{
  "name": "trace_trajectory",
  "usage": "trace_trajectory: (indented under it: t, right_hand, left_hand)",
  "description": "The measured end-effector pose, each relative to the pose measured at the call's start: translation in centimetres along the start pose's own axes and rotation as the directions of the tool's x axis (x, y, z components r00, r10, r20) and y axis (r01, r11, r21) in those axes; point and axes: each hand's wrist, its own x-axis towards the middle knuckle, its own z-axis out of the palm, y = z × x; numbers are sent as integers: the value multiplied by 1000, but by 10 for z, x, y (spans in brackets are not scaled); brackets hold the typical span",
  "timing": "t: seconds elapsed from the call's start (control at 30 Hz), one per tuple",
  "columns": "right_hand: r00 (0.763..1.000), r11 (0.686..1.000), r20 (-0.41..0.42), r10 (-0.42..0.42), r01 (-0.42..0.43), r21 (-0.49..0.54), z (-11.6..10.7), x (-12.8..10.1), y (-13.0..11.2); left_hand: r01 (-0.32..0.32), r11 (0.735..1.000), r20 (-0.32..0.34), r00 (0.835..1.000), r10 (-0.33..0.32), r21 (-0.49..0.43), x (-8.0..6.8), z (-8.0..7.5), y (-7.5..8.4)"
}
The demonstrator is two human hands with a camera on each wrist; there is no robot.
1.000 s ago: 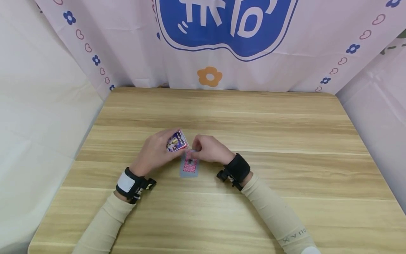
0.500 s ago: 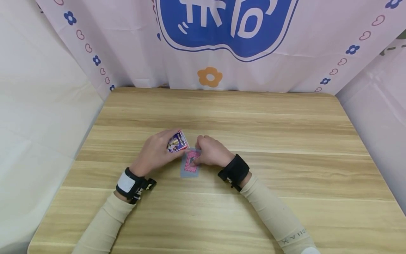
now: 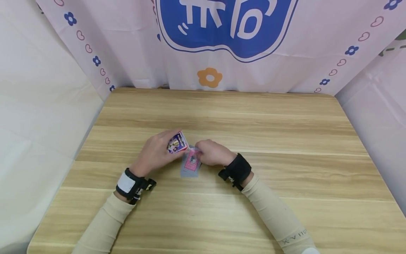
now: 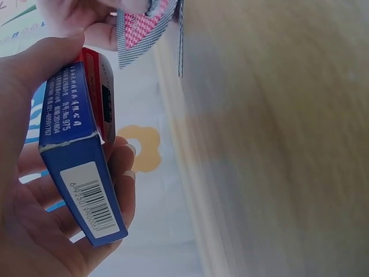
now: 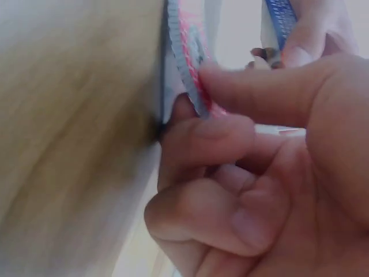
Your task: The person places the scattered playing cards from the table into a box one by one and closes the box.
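My left hand grips a small blue and red playing card box between thumb and fingers. In the left wrist view the box is tilted, with a barcode on its lower side. My right hand pinches a playing card with a red patterned back and grey border. The right wrist view has this card bent between thumb and index finger. Beneath it lies at least one more card on the table; how many cannot be told.
The wooden table extends around both hands. A white curtain with blue and orange prints hangs along its far edge. White sheets enclose the sides.
My right thumb has slid off the middle of the card to its right edge, and the card is now raised and turned slightly on those below. My left hand and the box stay put.
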Motion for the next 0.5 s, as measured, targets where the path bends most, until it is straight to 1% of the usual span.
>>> trace_trajectory:
  t: [0.07, 0.13, 0.23, 0.37, 0.43, 0.5]
  right_hand:
    - [999, 999, 12, -38, 37, 29, -6, -3, 2]
    - [998, 996, -8, -62, 62, 60, -14, -8, 5]
    - [994, 991, -104, -34, 47, 123, -29, -18, 6]
    - [971, 972, -236, 30, 27, 235, -42, -28, 3]
    - [960, 961, -277, 39, 40, 275, -44, -29, 0]
    - [953, 952, -299, 40, 54, 301, -44, -28, -2]
  left_hand:
    - [2, 1000, 4, 1000, -2, -3, 0, 0, 0]
    - [3, 1000, 9, 1000, -3, -5, 0, 1, -1]
    - [6, 1000, 17, 1000, -6, -7, 0, 2, -1]
    - [10, 1000, 22, 1000, -10, 1, 0, 2, -1]
    - [8, 1000, 25, 1000, -8, 5, 0, 2, 0]
    - [7, 1000, 29, 1000, -7, 6, 0, 1, 1]
